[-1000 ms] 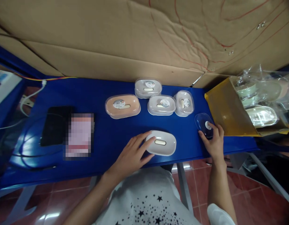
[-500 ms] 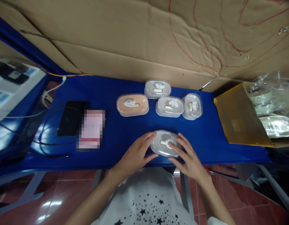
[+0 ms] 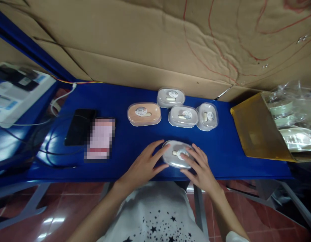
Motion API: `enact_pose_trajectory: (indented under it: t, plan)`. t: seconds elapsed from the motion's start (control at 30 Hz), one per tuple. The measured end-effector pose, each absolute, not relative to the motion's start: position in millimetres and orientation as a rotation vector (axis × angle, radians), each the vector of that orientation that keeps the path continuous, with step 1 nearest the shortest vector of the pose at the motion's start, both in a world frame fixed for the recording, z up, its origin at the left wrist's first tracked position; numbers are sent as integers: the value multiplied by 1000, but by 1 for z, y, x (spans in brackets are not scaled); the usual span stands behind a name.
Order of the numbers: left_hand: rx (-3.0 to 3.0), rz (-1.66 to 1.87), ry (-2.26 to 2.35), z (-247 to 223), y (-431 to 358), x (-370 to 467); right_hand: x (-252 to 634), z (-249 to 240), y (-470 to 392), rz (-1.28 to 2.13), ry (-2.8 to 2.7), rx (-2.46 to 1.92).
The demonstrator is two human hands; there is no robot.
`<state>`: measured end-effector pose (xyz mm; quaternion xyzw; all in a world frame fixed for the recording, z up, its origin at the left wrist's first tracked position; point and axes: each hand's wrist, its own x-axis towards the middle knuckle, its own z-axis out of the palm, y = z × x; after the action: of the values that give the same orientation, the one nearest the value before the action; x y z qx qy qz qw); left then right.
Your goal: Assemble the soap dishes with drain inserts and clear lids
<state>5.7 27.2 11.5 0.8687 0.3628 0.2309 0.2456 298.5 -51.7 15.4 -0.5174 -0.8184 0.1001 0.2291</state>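
Note:
On the near side of the blue table lies an oval grey box with a clear lid (image 3: 174,158), a pale latch and a round sticker on top. My left hand (image 3: 147,163) is at its left side, fingers spread, one fingertip over the lid's edge and the thumb by the rim. From the right, my right hand (image 3: 201,169) reaches over the same lid with its fingers apart, covering part of the sticker. Both hands are open, and the box rests on the table between them.
Behind stand a peach box (image 3: 144,119) and three grey ones, including a back box (image 3: 171,101), a middle box (image 3: 183,121) and a right box (image 3: 207,122). A phone (image 3: 101,137) and a black device (image 3: 78,127) lie left. A carton (image 3: 258,131) holds bagged containers. Cardboard (image 3: 132,43) walls the back.
My left hand's fingers have spread slightly and eased a little left of the box. The right hand stays over the lid. The whole view has shifted slightly.

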Motion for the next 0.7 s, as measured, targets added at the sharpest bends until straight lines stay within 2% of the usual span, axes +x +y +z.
enact_pose_trajectory:
  t: [0.2,0.37,0.5,0.7]
  plan:
    - [2533,820,1285,39,70,-17,343,26,-39,247,-2013,-1589]
    - [2552,647,1490,43,131,-25,386,37,-33,314,-1860,-1660]
    - [2432,491,1570,40,164,-26,419,35,-33,117,-1686,-1726]
    - [2257,621,1836,55,186,-30,445,9,-15,-184,-1635,-1885]
